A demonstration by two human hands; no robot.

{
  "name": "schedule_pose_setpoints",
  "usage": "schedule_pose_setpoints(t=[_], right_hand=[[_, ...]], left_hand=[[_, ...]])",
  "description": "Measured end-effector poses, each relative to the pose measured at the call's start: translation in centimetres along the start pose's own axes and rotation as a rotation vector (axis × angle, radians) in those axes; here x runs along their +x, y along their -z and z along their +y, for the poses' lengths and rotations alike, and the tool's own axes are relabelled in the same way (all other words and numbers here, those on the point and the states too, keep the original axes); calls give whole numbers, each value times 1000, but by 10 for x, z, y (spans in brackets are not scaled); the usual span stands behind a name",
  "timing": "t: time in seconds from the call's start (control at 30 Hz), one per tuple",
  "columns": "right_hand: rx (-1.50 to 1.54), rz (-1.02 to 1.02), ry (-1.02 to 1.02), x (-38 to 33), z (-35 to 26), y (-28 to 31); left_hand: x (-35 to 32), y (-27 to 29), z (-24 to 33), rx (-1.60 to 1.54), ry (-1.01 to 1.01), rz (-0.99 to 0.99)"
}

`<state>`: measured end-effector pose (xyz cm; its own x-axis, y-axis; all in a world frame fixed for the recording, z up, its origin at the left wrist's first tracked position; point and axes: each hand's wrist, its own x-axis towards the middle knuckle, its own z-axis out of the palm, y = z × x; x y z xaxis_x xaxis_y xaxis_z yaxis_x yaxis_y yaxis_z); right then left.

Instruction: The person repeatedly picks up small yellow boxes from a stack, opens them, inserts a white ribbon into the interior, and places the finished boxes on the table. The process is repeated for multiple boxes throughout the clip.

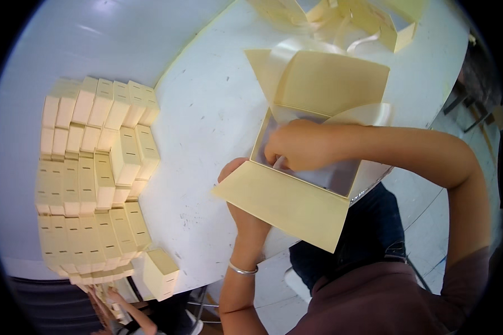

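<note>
Pale yellow box [332, 180] — 2 flaps [288, 204] open — at edge of white table [201, 100]

I take this for a packing workshop. Stacks of matching cream boxes [103, 173], many with a short dark mark, rise to my left, too many alike for a home. My white table [198, 117] is scuffed with dark marks. An open box [288, 202] sits in front of me, and more opened boxes [405, 38] with pale ribbons lie toward the far side. Another person's arm [133, 314] shows beside the stacks, and I see pale floor tiles [427, 209] below.
</note>
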<state>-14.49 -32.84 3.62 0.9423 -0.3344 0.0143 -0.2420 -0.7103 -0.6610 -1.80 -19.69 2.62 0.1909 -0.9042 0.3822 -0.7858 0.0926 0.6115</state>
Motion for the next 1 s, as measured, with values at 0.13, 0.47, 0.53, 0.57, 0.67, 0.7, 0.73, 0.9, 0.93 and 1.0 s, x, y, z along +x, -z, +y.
schedule_pose_setpoints(t=[0.13, 0.47, 0.53, 0.57, 0.67, 0.7, 0.73, 0.9, 0.93, 1.0], right_hand=[[-570, -119, 2, -20, -19, 34], [-449, 163, -514, -107, -60, 178], [-532, 169, -520, -130, -43, 215], [-475, 61, -512, -125, -45, 228], [-79, -32, -471, -127, -69, 234], [90, -24, -461, -129, -77, 231], [349, -131, -288, -130, -74, 233], [996, -220, 528, -125, -72, 226], [1043, -97, 602, -118, -66, 218], [1109, 185, 568, -108, -81, 205]], left_hand=[[-4, 28, -18, 128, -57, 151], [-60, 109, -92, 267, 280, 344], [-61, 108, -107, 234, 323, 363], [-62, 108, -108, 150, 451, 325], [-64, 111, -103, 51, 730, 224], [-62, 112, -91, 114, 750, 196], [-62, 114, -84, 179, 770, 169], [-75, 112, -54, 467, 369, 334], [-74, 107, -36, 442, 236, 465], [-73, 108, 0, 221, 45, 452]])
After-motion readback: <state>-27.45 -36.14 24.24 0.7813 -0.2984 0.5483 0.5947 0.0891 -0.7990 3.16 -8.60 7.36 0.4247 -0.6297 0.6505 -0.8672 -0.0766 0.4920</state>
